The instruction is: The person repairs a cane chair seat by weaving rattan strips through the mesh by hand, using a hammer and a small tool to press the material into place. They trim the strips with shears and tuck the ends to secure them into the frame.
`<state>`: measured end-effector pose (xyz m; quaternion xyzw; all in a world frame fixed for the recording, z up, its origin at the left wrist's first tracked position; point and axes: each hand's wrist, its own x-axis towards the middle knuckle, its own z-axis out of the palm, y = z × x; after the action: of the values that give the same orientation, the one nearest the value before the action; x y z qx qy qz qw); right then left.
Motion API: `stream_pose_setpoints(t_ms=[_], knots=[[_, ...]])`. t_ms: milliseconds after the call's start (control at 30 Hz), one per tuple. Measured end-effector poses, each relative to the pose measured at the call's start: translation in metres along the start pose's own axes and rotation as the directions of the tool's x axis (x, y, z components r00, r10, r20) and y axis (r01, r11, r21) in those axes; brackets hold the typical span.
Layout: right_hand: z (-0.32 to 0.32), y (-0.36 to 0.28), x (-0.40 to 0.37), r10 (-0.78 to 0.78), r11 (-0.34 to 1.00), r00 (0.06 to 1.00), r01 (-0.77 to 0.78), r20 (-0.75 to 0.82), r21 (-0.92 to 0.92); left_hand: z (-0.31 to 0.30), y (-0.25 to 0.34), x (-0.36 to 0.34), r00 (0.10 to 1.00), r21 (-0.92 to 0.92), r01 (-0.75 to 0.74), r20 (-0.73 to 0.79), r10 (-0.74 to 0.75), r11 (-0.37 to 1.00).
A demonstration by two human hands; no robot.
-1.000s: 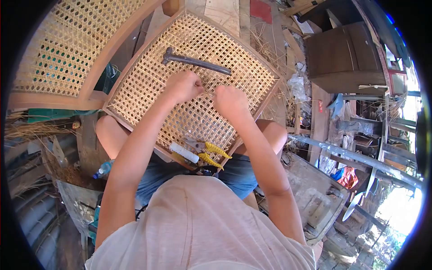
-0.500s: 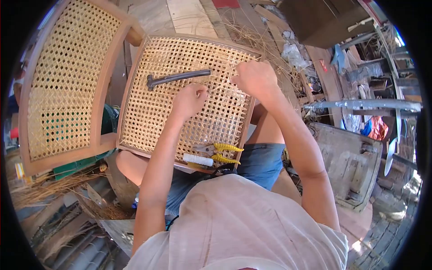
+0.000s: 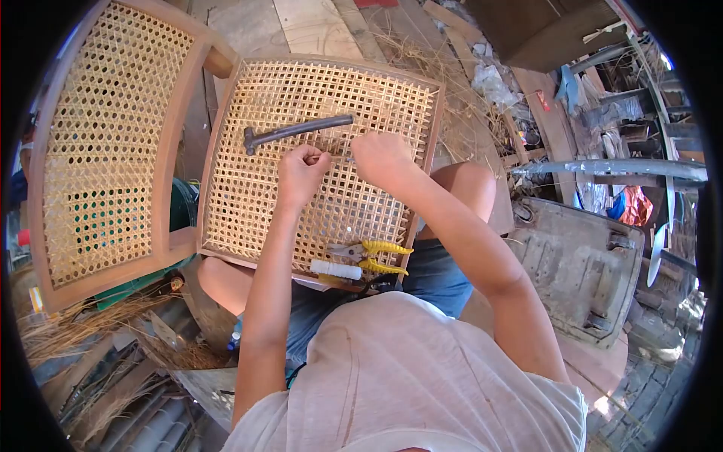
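Observation:
A wooden chair's woven cane seat (image 3: 248, 188) lies in front of me, over my legs. My left hand (image 3: 301, 177) is closed in a pinch just above the middle of the weave; anything between its fingertips is too small to make out. Close on its right, my right hand (image 3: 382, 160) is also closed, knuckles up, its fingertips hidden. A dark hammer (image 3: 301, 131) rests on the cane just beyond both hands. Near the seat's front edge lie cutters with yellow handles (image 3: 385, 247), their blades pointing left. Beside them is a white roll (image 3: 336, 270).
The chair's cane backrest (image 3: 113, 151) rises at the left within its wooden frame. Loose cane strands (image 3: 422, 56) litter the boards ahead. At the right are a metal pipe (image 3: 610, 169), a worn grey panel (image 3: 576, 264) and a dark brown box (image 3: 553, 34).
My right hand has moved left from the seat's right edge toward my left hand. My left hand has shifted slightly left. The hammer and cutters stay in place on the seat.

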<state>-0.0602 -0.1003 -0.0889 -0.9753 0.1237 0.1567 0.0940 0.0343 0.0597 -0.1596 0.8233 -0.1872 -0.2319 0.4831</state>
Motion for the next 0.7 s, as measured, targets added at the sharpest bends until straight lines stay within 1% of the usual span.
stream_pose_setpoints(t_ms=[67, 100, 167, 233, 267, 300, 367, 400, 467, 500, 567, 600, 633, 667, 700], knots=[[0.000, -0.004, 0.007, -0.018, 1.000, 0.999, 0.018, 0.039, 0.014, 0.000, -0.002, 0.002, 1.000, -0.008, 0.018, -0.002, -0.018, 1.000], [0.001, -0.007, 0.009, -0.024, 1.000, 0.999, 0.023, 0.045, 0.010, 0.001, -0.004, 0.003, 1.000, -0.014, 0.004, -0.015, -0.004, 1.000], [0.006, -0.015, 0.012, 0.003, 0.998, 1.000, -0.002, -0.009, 0.069, 0.002, -0.010, 0.004, 0.999, -0.022, 0.000, -0.035, -0.001, 1.000], [0.012, -0.020, 0.016, 0.009, 0.998, 1.000, -0.010, 0.016, 0.068, 0.003, -0.008, 0.002, 0.999, -0.009, -0.009, -0.050, 0.009, 1.000], [0.015, -0.022, 0.015, 0.027, 0.997, 0.999, -0.029, 0.035, 0.068, 0.001, -0.008, 0.003, 0.999, 0.038, -0.049, -0.014, 0.050, 0.998], [0.015, -0.022, 0.015, 0.023, 0.997, 0.999, -0.025, 0.036, 0.067, -0.002, -0.008, 0.004, 0.999, 0.038, -0.047, -0.018, 0.047, 0.998], [0.012, -0.019, 0.012, 0.031, 0.997, 0.999, -0.033, 0.032, 0.068, -0.006, -0.002, 0.009, 0.995, 0.076, 0.000, 0.104, -0.008, 0.997], [0.010, -0.015, 0.013, 0.034, 0.997, 0.999, -0.035, 0.022, 0.067, -0.005, 0.003, 0.011, 0.995, 0.077, -0.010, 0.103, 0.002, 0.997], [0.008, -0.007, 0.016, 0.018, 0.996, 1.000, -0.019, 0.018, 0.091, -0.004, 0.012, 0.012, 0.987, 0.355, -0.014, 0.155, -0.044, 0.935], [0.003, -0.005, 0.018, 0.021, 0.995, 1.000, -0.022, 0.007, 0.095, -0.005, 0.020, 0.010, 0.987, 0.362, -0.024, 0.155, -0.034, 0.932], [-0.005, 0.000, 0.020, 0.010, 0.996, 0.996, -0.018, 0.093, 0.091, -0.002, 0.034, 0.001, 0.980, 0.454, 0.012, 0.170, -0.100, 0.891], [-0.003, -0.001, 0.022, 0.022, 0.994, 0.997, -0.030, 0.078, 0.102, 0.002, 0.036, 0.000, 0.976, 0.474, 0.040, 0.170, -0.136, 0.880], [0.002, -0.002, 0.026, 0.041, 0.996, 0.997, -0.046, 0.070, 0.080, 0.006, 0.025, 0.001, 0.976, 0.486, 0.018, 0.180, -0.120, 0.874], [0.006, 0.000, 0.029, 0.061, 0.996, 0.996, -0.065, 0.062, 0.058, 0.010, 0.010, 0.003, 0.991, 0.507, -0.081, 0.132, 0.016, 0.858], [0.003, 0.004, 0.026, 0.079, 0.994, 0.996, -0.082, 0.046, 0.069, 0.012, 0.011, 0.001, 0.984, 0.527, -0.177, 0.087, 0.155, 0.831]])
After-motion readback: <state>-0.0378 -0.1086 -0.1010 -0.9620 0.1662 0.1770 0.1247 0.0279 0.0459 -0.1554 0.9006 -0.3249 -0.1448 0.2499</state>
